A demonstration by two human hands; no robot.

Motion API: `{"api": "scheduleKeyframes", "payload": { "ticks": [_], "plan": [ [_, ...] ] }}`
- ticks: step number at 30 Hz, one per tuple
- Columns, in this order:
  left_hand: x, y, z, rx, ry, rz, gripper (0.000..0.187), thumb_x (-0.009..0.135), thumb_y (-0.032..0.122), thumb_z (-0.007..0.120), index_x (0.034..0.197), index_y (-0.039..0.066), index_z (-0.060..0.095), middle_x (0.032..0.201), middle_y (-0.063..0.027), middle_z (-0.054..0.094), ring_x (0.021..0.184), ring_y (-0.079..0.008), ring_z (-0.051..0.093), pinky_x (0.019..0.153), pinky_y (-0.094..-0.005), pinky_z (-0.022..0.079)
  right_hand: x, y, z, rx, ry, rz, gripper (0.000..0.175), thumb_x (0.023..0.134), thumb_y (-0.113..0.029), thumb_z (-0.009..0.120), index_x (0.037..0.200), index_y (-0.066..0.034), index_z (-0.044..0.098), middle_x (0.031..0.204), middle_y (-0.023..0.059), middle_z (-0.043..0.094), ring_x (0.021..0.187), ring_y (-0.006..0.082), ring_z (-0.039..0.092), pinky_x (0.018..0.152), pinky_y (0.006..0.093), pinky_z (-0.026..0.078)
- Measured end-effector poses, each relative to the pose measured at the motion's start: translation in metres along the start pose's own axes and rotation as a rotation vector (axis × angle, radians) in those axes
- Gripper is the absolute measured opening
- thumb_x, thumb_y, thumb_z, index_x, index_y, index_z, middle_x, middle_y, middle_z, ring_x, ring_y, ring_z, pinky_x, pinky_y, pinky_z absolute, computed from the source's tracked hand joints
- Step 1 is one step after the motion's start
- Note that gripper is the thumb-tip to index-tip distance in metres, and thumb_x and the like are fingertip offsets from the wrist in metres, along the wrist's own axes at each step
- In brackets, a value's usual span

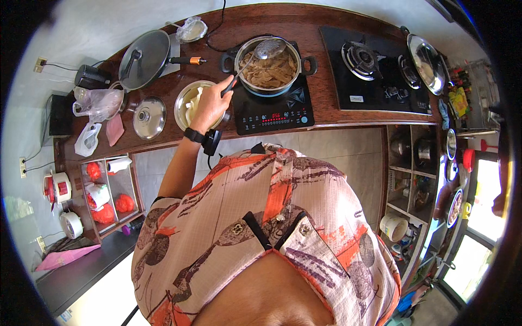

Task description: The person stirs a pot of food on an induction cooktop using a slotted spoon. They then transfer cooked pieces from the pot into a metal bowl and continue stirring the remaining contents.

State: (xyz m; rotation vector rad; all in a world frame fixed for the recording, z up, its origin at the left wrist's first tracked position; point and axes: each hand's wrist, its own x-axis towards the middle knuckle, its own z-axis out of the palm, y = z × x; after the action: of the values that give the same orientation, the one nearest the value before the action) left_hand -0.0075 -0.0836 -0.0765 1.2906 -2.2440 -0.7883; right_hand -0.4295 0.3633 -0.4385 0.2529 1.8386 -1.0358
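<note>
My left hand (214, 102), with a dark watch on its wrist, grips the black handle of a steel slotted ladle (270, 48). The ladle's bowl hangs over the far side of a steel pot (267, 75) full of brown, strip-like food pieces. Under the pot is a black induction cooktop (269, 116) with red lit digits. Below and beside my left hand stands a steel bowl (179, 106) holding pale pieces, partly hidden by the hand. My right hand is out of view.
Left on the wooden counter (195, 55) are a lidded frying pan (144, 61), a steel lid (149, 118) and plastic bags (100, 104). A gas hob (355, 89) sits at the right, with a large steel lid (426, 63) at its far end.
</note>
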Motion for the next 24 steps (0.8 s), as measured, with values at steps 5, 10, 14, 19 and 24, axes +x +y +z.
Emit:
{"api": "scheduleKeyframes", "payload": {
  "ticks": [5,10,14,19,24],
  "plan": [
    [-0.037,-0.003,0.007,-0.108,0.121,0.075,0.051,0.095,0.008,0.068,0.145,0.016,0.065,0.089,-0.0257,0.07,0.075,-0.041,0.07,0.068,-0.0417,0.055,0.054,0.071,-0.017,0.023,-0.07,0.08,0.037,0.098,-0.03,0.066,0.127,-0.0063,0.066,0.098,0.0189,0.077,0.076,0.0331,0.075,0.057,0.0448,0.06],
    [-0.057,-0.011,0.027,0.02,0.254,0.222,0.061,0.091,0.002,0.07,0.148,0.021,0.064,0.083,-0.015,0.066,0.068,-0.0261,0.065,0.065,-0.0394,0.053,0.073,0.069,-0.022,-0.051,-0.129,0.053,0.041,0.098,-0.031,0.067,0.13,-0.005,0.064,0.101,0.0196,0.077,0.081,0.0329,0.076,0.06,0.0456,0.061],
    [-0.066,-0.014,0.028,0.216,0.283,0.253,0.068,0.085,-0.001,0.071,0.146,0.029,0.066,0.071,-0.0094,0.054,0.06,-0.031,0.059,0.058,-0.0451,0.052,0.077,0.053,-0.016,-0.064,-0.253,0.0,0.043,0.098,-0.031,0.067,0.132,-0.0038,0.063,0.103,0.0202,0.078,0.085,0.0327,0.076,0.063,0.0462,0.061],
    [-0.073,-0.016,0.02,0.201,0.352,0.306,0.064,0.084,-0.002,0.071,0.141,0.028,0.071,0.072,-0.0066,0.052,0.059,-0.0281,0.058,0.056,-0.0409,0.052,0.03,-0.004,0.01,0.0,-0.024,-0.103,0.044,0.101,-0.028,0.063,0.136,-0.0019,0.058,0.104,0.021,0.075,0.072,0.0331,0.074,0.057,0.0449,0.061],
    [-0.082,-0.022,0.02,0.361,0.428,0.402,0.063,0.081,-0.002,0.073,0.137,0.027,0.073,0.071,-0.0043,0.048,0.058,-0.0249,0.056,0.053,-0.0387,0.051,0.006,-0.023,0.036,-0.191,0.019,-0.141,0.044,0.101,-0.025,0.063,0.137,-0.0007,0.057,0.104,0.022,0.074,0.071,0.0338,0.074,0.055,0.0446,0.061]
  ]
}}
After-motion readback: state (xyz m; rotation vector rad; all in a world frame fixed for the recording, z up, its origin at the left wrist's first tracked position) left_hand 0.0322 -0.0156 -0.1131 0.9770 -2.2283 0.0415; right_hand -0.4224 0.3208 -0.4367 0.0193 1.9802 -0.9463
